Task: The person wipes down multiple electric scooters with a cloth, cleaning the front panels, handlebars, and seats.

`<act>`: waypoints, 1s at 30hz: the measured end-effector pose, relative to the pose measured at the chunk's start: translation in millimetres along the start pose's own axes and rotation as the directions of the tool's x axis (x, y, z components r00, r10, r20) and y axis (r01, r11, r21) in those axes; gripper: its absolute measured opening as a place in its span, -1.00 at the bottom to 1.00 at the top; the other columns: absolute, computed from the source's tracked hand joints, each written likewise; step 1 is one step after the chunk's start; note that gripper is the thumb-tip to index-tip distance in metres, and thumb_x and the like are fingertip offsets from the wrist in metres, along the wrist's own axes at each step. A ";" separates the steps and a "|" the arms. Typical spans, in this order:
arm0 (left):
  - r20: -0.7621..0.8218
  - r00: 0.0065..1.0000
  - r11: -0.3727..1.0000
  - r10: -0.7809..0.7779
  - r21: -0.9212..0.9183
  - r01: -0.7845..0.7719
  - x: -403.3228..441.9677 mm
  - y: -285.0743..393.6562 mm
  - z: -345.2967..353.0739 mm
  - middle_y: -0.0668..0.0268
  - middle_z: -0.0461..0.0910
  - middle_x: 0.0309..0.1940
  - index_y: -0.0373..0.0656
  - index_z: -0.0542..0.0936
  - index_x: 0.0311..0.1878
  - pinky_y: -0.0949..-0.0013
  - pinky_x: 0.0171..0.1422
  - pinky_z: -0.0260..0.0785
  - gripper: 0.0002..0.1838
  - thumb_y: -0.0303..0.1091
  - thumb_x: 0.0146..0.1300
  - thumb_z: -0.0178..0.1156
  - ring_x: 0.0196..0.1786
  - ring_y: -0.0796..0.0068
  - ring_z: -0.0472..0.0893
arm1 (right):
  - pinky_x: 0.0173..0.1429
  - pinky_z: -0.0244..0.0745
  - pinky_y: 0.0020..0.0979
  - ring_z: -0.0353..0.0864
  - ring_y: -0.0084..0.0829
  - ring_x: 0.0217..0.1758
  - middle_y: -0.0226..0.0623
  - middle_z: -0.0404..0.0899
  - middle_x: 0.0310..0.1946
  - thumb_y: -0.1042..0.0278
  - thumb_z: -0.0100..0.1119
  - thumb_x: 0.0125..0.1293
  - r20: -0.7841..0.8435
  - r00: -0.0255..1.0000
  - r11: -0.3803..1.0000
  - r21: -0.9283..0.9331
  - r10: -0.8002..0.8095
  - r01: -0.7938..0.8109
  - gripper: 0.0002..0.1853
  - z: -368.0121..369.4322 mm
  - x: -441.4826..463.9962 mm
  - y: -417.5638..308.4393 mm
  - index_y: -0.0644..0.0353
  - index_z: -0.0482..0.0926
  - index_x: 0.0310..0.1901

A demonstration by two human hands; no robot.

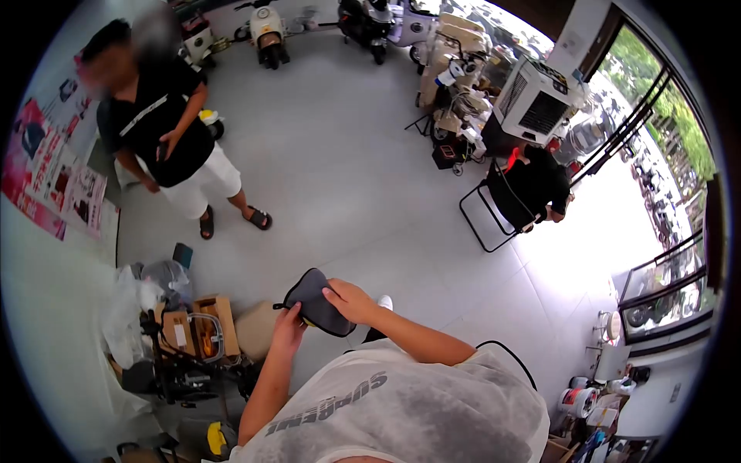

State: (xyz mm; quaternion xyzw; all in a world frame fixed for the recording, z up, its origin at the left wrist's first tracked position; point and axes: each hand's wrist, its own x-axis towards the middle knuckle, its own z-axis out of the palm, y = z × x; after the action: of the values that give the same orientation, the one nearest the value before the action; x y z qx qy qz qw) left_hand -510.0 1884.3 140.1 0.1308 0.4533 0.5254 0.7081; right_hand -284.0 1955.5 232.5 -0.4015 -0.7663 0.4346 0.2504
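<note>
Grey pad (318, 304), long axis diagonal, tab (278, 306) leftward

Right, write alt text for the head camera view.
The wearer's left hand and right hand hold a dark grey, black-edged item over a pale tiled floor. At upper left, a standing person holds a phone-like object; at right, a seated person is near a white boxy cooler. Scooters stand behind.
</note>
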 end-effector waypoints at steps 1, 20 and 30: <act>-0.007 1.000 1.000 -0.031 -0.001 0.031 7.4 9.9 36.9 0.29 0.59 0.26 -0.20 0.47 0.34 0.13 0.36 0.39 -0.56 -0.20 0.53 0.21 0.29 0.32 0.57 | 0.15 0.47 -0.07 0.59 0.11 0.03 0.06 0.62 -0.08 0.06 -0.13 0.66 -0.057 0.996 0.995 0.071 0.070 -0.066 -0.58 -18.3 -1.6 12.6 0.29 0.53 0.09; -0.023 0.998 0.612 0.060 0.791 -0.018 310.7 -47.3 322.2 0.37 0.67 -0.36 -0.26 0.65 -0.19 0.35 -0.14 0.43 -0.58 -0.04 0.58 0.16 -0.26 0.50 0.67 | 0.18 0.48 -0.16 0.67 -0.02 0.03 0.06 0.69 -0.11 -0.04 -0.10 0.66 -0.499 0.712 0.866 0.356 0.493 -0.350 -0.53 -286.1 35.0 269.7 0.27 0.56 0.10; 0.123 0.981 0.672 -0.151 0.740 0.010 426.1 5.3 414.3 0.31 0.69 -0.01 -0.12 0.61 0.07 0.27 0.17 0.48 -0.71 -0.11 0.58 0.11 0.03 0.42 0.69 | 0.25 0.46 -0.24 0.67 -0.13 0.09 -0.01 0.71 -0.02 -0.08 -0.08 0.65 -0.599 0.529 0.799 0.428 0.601 -0.422 -0.47 -340.3 104.7 359.7 0.29 0.58 0.16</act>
State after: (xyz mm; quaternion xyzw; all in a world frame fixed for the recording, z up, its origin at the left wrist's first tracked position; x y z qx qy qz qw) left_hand -174.7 2374.7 158.5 0.4297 0.5680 0.2532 0.6547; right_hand 50.6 2308.9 93.4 -0.7125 -0.3988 0.3847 0.4304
